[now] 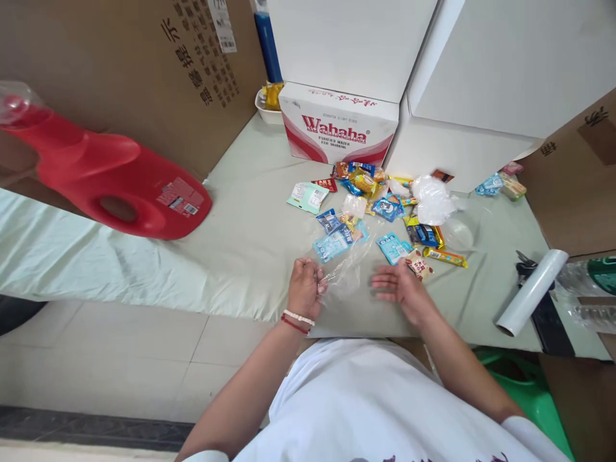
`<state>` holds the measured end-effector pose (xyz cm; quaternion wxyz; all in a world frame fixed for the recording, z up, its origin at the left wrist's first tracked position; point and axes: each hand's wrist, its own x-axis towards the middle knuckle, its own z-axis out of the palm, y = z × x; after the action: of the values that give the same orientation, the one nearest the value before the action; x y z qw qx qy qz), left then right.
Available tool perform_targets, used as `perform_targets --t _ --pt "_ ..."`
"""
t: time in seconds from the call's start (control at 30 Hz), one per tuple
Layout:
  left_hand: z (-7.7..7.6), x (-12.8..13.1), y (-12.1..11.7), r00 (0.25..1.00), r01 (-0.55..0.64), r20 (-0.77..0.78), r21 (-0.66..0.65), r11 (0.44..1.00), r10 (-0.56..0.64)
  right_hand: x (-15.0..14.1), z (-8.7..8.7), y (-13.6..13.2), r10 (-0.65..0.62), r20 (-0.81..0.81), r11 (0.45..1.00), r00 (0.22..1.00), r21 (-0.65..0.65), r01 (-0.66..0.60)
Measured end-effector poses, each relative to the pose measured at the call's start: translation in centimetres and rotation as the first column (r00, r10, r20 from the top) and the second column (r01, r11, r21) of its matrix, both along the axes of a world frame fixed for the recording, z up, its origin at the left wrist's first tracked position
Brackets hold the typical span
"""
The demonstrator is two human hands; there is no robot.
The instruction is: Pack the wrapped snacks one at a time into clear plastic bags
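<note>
My left hand (pixel 305 287), with bead bracelets at the wrist, is closed on the edge of a clear plastic bag (pixel 344 273) lying on the pale green cloth (pixel 240 244). The bag holds a few blue snack packets (pixel 334 242). My right hand (pixel 399 285) lies open and flat beside the bag's right side, next to a small white and red packet (pixel 419 264). A scatter of several small snack packets (pixel 385 199) lies just beyond both hands.
A red detergent jug (pixel 110 176) lies on its side at left. A red and white Wahaha carton (pixel 337 125) and large white boxes (pixel 481 96) stand behind. A roll of plastic film (pixel 532 292), water bottles (pixel 587 276) and brown cardboard (pixel 144 64) border the surface.
</note>
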<state>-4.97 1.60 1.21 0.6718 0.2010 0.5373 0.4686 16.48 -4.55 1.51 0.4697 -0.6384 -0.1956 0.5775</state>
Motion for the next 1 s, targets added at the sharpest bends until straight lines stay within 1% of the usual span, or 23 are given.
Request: perform_targets --t 0.03,0.07,0.13,0.2,0.23,0.3,0.37,0.43,0.47,0.53,0.57,0.6,0.63,0.67,0.7,0.73,0.77,0.8,0.83,0.87,0.9,0.93,1.0 --pt "-0.3 0.6 -0.4 1.000 -0.004 -0.004 0.005 1.000 0.004 -1.3 -0.5 -0.3 0.026 0.001 1.000 1.000 -0.007 -0.026" --pt "-0.6 1.1 -0.7 1.000 -0.007 -0.013 0.018 1.000 0.007 -2.5 -0.9 -0.2 0.028 0.027 0.999 0.999 0.026 -0.028" --pt "-0.9 1.9 -1.4 0.999 0.003 -0.047 0.060 0.998 0.000 -3.9 -1.2 0.9 -0.030 0.139 0.986 0.990 0.164 0.007" --pt "-1.1 2.2 -1.7 0.995 0.016 -0.096 0.105 0.994 -0.006 -4.1 -1.1 2.5 -0.113 0.233 0.960 0.966 0.277 0.045" --pt "-1.1 2.0 -1.7 0.993 0.017 -0.120 0.125 0.992 -0.002 -3.8 -1.0 3.1 -0.147 0.251 0.951 0.957 0.301 0.068" --pt "-1.3 1.2 -1.1 0.988 -0.011 -0.152 0.138 0.990 0.032 -2.6 -0.9 3.9 -0.192 0.220 0.951 0.956 0.282 0.126" --pt "-1.8 -0.2 -0.1 0.981 -0.045 -0.180 0.116 0.992 0.066 -0.9 -1.0 4.0 -0.207 0.153 0.964 0.966 0.199 0.175" --pt "-2.4 -2.0 1.0 0.968 -0.040 -0.244 0.066 0.997 0.055 0.9 -1.3 3.5 -0.187 0.132 0.979 0.973 0.107 0.174" --pt "-2.7 -2.9 1.6 0.950 -0.015 -0.312 0.045 0.999 0.028 1.8 -1.5 3.2 -0.164 0.143 0.985 0.976 0.075 0.154" --pt "-3.3 -4.8 2.4 0.876 0.041 -0.481 0.027 0.999 -0.024 3.0 -1.8 2.7 -0.103 0.174 0.994 0.979 0.040 0.097" --pt "-3.4 -5.6 2.7 0.822 0.060 -0.568 0.038 0.997 -0.028 3.5 -2.0 2.4 -0.073 0.186 0.997 0.980 0.030 0.069" --pt "-3.4 -6.2 2.7 0.748 0.072 -0.663 0.084 0.994 0.002 3.7 -2.1 2.3 -0.048 0.196 0.999 0.979 0.022 0.044" --pt "-3.3 -6.5 2.6 0.652 0.085 -0.755 0.165 0.983 0.070 3.8 -2.1 2.1 -0.027 0.206 1.000 0.978 0.016 0.025" --pt "-3.2 -6.7 2.2 0.535 0.111 -0.827 0.274 0.955 0.175 3.8 -2.1 2.1 -0.008 0.219 1.000 0.976 0.009 0.006" --pt "-3.0 -6.6 1.6 0.408 0.172 -0.862 0.396 0.902 0.300 3.7 -2.1 2.0 0.011 0.237 1.000 0.971 0.004 -0.012" --pt "-2.8 -6.3 0.9 0.288 0.283 -0.858 0.500 0.819 0.425 3.5 -2.0 1.9 0.034 0.261 0.999 0.965 -0.002 -0.035" --pt "-2.8 -5.9 0.1 0.214 0.431 -0.827 0.557 0.710 0.519 3.3 -1.9 1.7 0.065 0.290 0.998 0.955 -0.011 -0.065" --pt "-2.8 -5.4 -0.7 0.196 0.586 -0.805 0.554 0.592 0.560 3.2 -1.8 1.5 0.103 0.322 0.995 0.941 -0.022 -0.101" --pt "-3.0 -4.9 -1.4 0.199 0.725 -0.812 0.499 0.474 0.549 3.3 -1.8 1.1 0.146 0.355 0.989 0.924 -0.035 -0.142" --pt "-3.3 -4.5 -2.0 0.193 0.834 -0.843 0.411 0.368 0.502 3.5 -1.8 0.6 0.191 0.387 0.981 0.902 -0.054 -0.185" --pt "-3.7 -4.3 -2.3 0.164 0.905 -0.886 0.310 0.291 0.433 4.0 -1.8 0.0 0.237 0.419 0.971 0.877 -0.079 -0.225" --pt "-4.1 -4.3 -2.5 0.115 0.944 -0.926 0.214 0.250 0.359 4.7 -1.8 -0.7 0.281 0.451 0.960 0.847 -0.110 -0.259" --pt "-5.0 -5.0 -2.4 0.013 0.967 -0.974 0.070 0.243 0.228 6.6 -1.6 -1.9 0.369 0.530 0.929 0.763 -0.180 -0.324"
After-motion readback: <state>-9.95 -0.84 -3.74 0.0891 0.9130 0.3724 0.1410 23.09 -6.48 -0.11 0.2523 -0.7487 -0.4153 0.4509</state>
